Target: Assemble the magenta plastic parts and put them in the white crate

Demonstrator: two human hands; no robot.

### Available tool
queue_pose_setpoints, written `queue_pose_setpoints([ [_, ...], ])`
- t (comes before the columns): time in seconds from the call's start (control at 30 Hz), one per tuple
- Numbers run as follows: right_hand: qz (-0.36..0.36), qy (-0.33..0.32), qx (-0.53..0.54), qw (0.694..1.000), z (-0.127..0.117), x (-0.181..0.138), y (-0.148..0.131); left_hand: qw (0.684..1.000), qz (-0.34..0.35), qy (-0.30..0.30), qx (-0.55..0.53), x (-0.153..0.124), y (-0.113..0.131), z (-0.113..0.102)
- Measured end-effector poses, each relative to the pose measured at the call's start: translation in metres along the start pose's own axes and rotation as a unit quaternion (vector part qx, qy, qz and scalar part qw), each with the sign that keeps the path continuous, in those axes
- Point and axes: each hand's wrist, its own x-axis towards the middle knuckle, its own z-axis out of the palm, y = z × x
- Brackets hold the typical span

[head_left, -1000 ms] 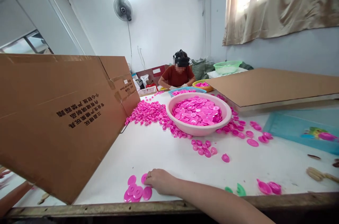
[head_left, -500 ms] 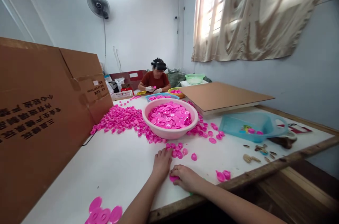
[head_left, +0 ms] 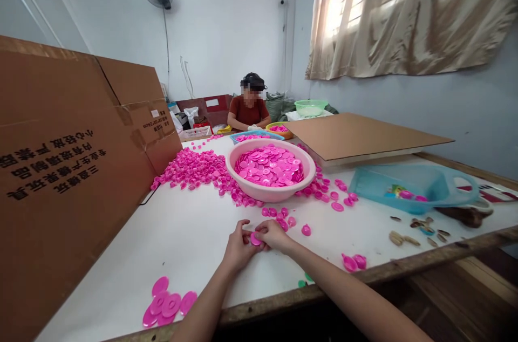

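Observation:
My left hand (head_left: 237, 247) and my right hand (head_left: 274, 234) meet over the white table (head_left: 194, 239), both pinched on one small pink plastic piece (head_left: 255, 239) between the fingertips. Just beyond them lie a few loose pink caps (head_left: 283, 216). A pink bowl (head_left: 271, 191) full of flat pink discs stands behind those. A small stack of pink discs (head_left: 168, 303) lies near the table's front edge to my left.
A large cardboard box (head_left: 68, 180) stands along the left. A heap of pink caps (head_left: 194, 169) spreads behind it. A blue tray (head_left: 408, 188), a cardboard sheet (head_left: 364, 137) and scattered seeds (head_left: 408, 228) are to the right. Another person (head_left: 249, 107) sits at the far end.
Both hands lifted off the table surface and came together, now pinching a pink piece between them. The view has shifted slightly to the left and down.

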Motion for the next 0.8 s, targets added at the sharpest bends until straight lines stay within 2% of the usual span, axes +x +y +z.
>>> queue_pose_setpoints([
  [0.27,0.047,-0.059,-0.101,0.992,-0.003,0.002,-0.018,0.999,0.008,-0.010,-0.042,-0.004,0.001,0.000],
  [0.37,0.058,-0.055,-0.106,0.991,-0.002,-0.001,-0.019,0.997,0.008,-0.051,-0.053,0.001,0.001,-0.007],
  [0.43,0.060,-0.057,-0.102,0.991,0.001,-0.002,-0.016,0.995,-0.028,-0.078,-0.060,0.010,0.003,-0.011],
  [0.47,0.061,-0.058,-0.100,0.991,0.002,-0.002,-0.014,0.996,-0.052,-0.063,-0.046,0.015,0.004,-0.012],
  [0.53,0.062,-0.054,-0.095,0.992,0.004,-0.002,-0.009,0.994,-0.093,0.027,0.043,0.024,0.007,-0.008],
  [0.6,0.062,-0.057,-0.080,0.993,0.002,-0.001,-0.005,0.971,-0.116,0.121,0.172,0.030,0.009,0.000],
  [0.63,0.069,-0.071,-0.064,0.993,0.000,0.000,-0.004,0.956,-0.123,0.142,0.226,0.031,0.010,0.005],
  [0.73,0.117,-0.157,-0.006,0.981,-0.012,0.006,-0.007,0.933,-0.132,0.135,0.307,0.030,0.010,0.016],
  [0.8,0.158,-0.197,-0.015,0.968,-0.018,0.011,-0.013,0.928,-0.128,0.126,0.326,0.029,0.010,0.020],
])
